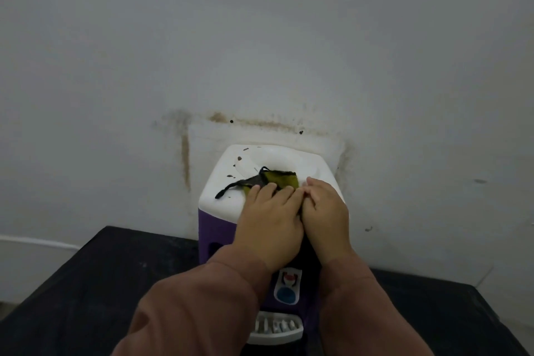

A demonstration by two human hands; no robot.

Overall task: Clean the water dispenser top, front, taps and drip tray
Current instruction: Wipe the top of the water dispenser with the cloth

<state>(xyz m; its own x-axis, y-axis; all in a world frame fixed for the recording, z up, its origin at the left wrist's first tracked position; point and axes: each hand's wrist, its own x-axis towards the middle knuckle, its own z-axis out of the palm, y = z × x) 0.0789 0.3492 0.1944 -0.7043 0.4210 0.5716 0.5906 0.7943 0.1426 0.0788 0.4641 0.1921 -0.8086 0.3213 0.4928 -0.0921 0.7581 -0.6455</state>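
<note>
A small water dispenser with a purple body [212, 228] and a white top [315, 167] stands against the wall. Dark specks dot the top's left side. A yellow-green cloth [284, 178] with black edging and a black strap lies on the top. My left hand [267, 224] presses flat on the cloth's near edge. My right hand [326, 217] rests beside it, fingers curled, touching the cloth and the top's front right. Below my wrists show the red and blue taps [287, 286] and the white drip tray [274, 326].
The dispenser sits on a black table [101, 283]. Behind it rises a pale wall [260, 52] with brown stain marks around the dispenser's outline. A white cable or pipe [37, 241] runs along the wall at the left.
</note>
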